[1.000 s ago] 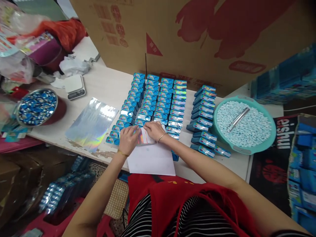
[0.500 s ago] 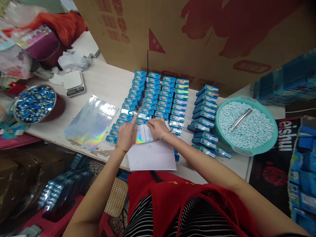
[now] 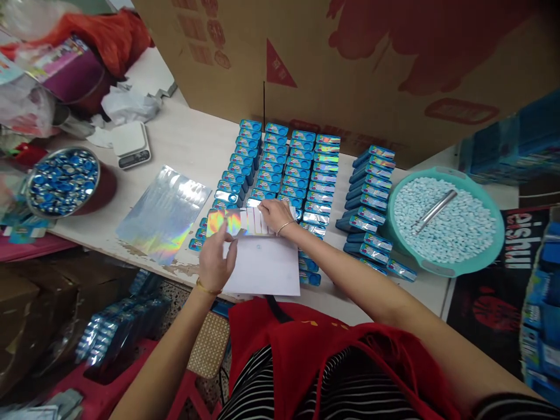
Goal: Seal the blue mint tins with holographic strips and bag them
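A white-backed sheet with a shiny rainbow-silver strip of labels (image 3: 223, 220) lies over the front of the rows of small blue boxes (image 3: 269, 166). Its plain white part (image 3: 262, 268) hangs toward my body. My right hand (image 3: 276, 214) has its fingers curled on the upper edge of the sheet, gripping it by the pale strips. At the sheet's left side is my left hand (image 3: 216, 259), thumb and fingers apart. Whether a small label sticks to its fingertips is too blurred to tell. Shiny labels cover the upright faces of several boxes.
Left on the table are a silver holographic sheet (image 3: 164, 213), a white scale (image 3: 131, 146) and a bowl of blue-silver caps (image 3: 63, 182). On the right, another box row (image 3: 370, 192) stands beside a turquoise basin (image 3: 492, 233) of pale tablets with a metal scoop (image 3: 435, 211). A large carton (image 3: 350, 105) walls the back.
My left hand has drawn back toward my body and its fingers have spread. The sheet has shifted left and slightly away, with my right hand still on it.
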A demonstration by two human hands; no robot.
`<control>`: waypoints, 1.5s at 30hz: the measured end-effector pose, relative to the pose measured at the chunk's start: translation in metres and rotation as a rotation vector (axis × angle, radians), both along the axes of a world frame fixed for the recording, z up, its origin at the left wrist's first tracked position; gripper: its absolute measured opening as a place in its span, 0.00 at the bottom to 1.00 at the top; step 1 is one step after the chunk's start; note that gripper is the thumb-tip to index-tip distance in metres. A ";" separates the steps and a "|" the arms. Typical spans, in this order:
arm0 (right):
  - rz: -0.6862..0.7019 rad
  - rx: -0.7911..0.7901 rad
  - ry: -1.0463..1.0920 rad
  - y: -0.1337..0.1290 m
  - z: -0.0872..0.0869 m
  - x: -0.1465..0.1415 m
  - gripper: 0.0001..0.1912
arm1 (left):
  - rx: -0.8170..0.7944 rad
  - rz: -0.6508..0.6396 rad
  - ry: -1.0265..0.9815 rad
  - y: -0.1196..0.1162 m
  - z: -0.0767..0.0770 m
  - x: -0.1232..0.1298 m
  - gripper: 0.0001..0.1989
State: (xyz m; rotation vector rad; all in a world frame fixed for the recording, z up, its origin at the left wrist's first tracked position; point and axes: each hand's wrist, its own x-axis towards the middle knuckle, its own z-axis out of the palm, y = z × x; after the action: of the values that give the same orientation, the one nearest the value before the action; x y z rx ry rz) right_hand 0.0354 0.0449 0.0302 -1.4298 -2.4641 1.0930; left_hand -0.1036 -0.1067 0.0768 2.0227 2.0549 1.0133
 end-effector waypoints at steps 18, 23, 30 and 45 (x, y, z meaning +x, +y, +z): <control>-0.667 -0.296 0.634 -0.109 0.018 0.182 0.19 | -0.267 0.046 -0.787 0.023 -0.019 0.163 0.33; -0.553 -0.088 0.359 -0.100 -0.013 0.201 0.16 | -0.344 0.001 -0.389 0.036 -0.044 0.175 0.33; -0.379 0.002 0.015 -0.095 -0.033 0.198 0.14 | -0.460 0.064 -0.150 0.038 -0.059 0.176 0.36; -0.419 -0.173 0.142 -0.107 -0.056 0.179 0.20 | -0.501 0.166 0.153 0.042 -0.065 0.175 0.39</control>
State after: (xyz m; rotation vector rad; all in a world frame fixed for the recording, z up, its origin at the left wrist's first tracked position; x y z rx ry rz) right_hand 0.2144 -0.0620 -0.0261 -1.7410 -1.8926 1.2770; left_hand 0.0712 -0.0651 0.0119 1.7342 2.2883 0.3085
